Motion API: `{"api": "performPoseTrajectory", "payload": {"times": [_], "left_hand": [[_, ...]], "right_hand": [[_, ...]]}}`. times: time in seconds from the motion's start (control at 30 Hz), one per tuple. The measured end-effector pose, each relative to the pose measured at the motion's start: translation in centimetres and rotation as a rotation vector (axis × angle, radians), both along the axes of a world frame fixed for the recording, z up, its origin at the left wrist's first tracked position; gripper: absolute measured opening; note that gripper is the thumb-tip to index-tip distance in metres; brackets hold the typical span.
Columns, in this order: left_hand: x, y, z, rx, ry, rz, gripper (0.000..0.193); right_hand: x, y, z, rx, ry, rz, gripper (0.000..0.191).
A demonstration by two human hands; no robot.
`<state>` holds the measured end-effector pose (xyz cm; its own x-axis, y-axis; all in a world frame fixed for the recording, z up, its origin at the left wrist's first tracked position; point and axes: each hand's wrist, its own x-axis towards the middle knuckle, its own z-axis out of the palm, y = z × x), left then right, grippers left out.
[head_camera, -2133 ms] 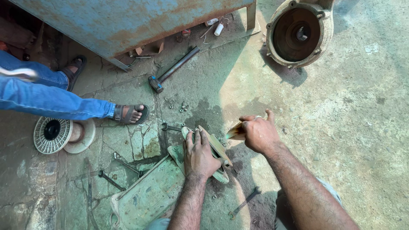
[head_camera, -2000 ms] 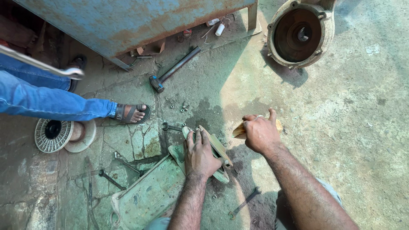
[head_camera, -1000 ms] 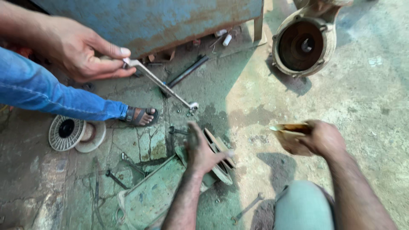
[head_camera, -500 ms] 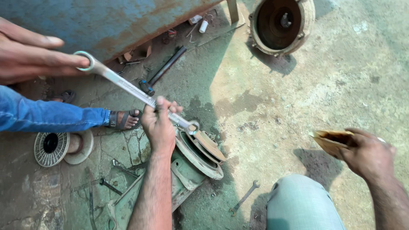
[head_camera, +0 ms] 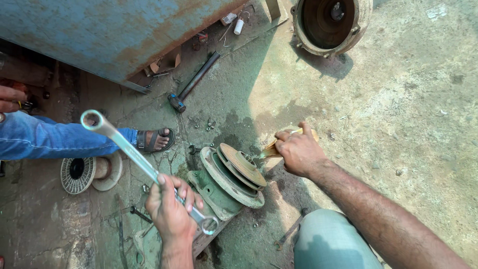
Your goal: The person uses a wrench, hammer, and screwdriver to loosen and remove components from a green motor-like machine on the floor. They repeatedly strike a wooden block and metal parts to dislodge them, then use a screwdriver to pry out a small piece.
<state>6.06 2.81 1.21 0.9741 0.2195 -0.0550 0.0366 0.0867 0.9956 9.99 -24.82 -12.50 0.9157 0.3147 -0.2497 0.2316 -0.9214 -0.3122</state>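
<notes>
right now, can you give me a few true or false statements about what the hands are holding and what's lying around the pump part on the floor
1. The left hand grips a double-ended ring spanner. True.
2. The right hand is empty. False: it holds a brownish-yellow tool beside the impeller disc, and what kind of tool cannot be told.
3. A hammer lies on the floor near the blue metal tank. True.
4. The green pump housing stands on a workbench. False: it sits on the concrete floor.
5. Another person's sandalled foot is at the left. True.
</notes>
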Motion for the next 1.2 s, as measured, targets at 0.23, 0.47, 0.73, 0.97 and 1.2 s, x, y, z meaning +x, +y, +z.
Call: {"api": "performPoseTrajectory", "payload": {"times": [0.23,0.47,0.73,0.97,1.2], "left_hand": [[-8.9,4.7,-0.8,0.038,0.106,0.108,0.037],[-12.8,11.5,-4.3,-0.037,0.383,0.107,0.038],[-16.5,11.7,-9.1,-0.086,0.446,0.159,0.038],[-18.0,11.4,-8.4,-0.098,0.567,0.205,0.039],[-16.7,9.6,-7.2,-0.189,0.534,-0.059,0.048]], "right_hand": [[-4.3,-4.2,-0.6,0.121,0.073,-0.13,0.017],[-2.4,-4.4,3.3,-0.13,0.179,-0.054,0.015],[-4.0,-2.4,2.4,0.005,0.069,0.027,0.018],[-8.5,-8.6,1.2,0.216,0.214,-0.325,0.03],[-14.8,-18.1,-3.1,0.039,-0.016,-0.919,0.051]]}}
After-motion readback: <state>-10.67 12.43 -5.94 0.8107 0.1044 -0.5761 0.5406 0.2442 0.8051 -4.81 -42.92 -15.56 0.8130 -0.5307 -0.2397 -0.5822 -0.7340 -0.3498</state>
